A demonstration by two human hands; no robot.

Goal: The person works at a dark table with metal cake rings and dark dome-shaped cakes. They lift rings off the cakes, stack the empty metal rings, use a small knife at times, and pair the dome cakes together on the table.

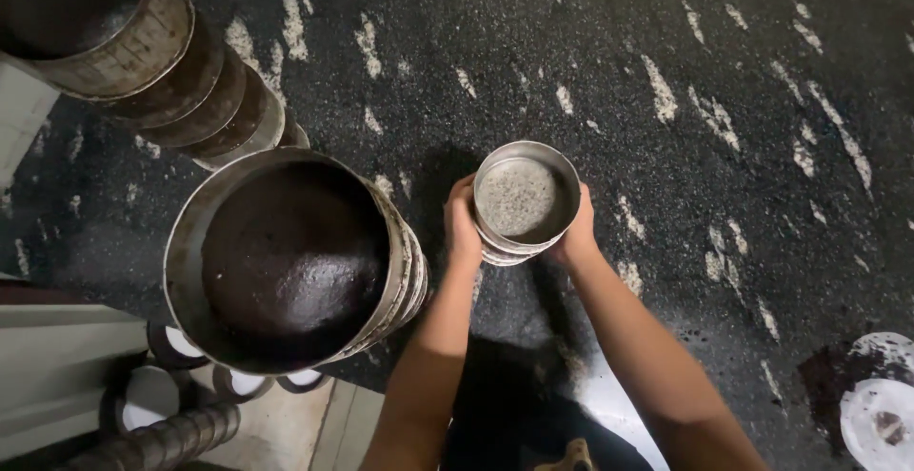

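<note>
While both arms reached forward and down from the bottom edge of the view, a small round metal sieve (526,202) with a shallow steel wall sat gripped between the two hands, held clear above the dark, gritty floor (666,195). The left hand (463,226) was closed against the sieve's left wall and the right hand (577,233) was wrapped round its right wall, so the sieve lay directly between them, equally near to each, its round opening facing up and its axis roughly vertical. Pale, speckled fine grains covered the mesh inside, matte against the brushed, dull shine of the rim. The lower edge showed banding, as if a second ring or pan were nested beneath, though this could not be made out with certainty. Just to the left, apart from the left forearm, stood a tall stack of larger round metal sieves (295,257), the top one filled with dark, glistening, coarse-looking material. A second stack of worn metal sieves (152,52) leaned in the upper left corner. The floor was black and granular, streaked with pale patches, and a white round lid or plate (881,414) lay at the lower right.
</note>
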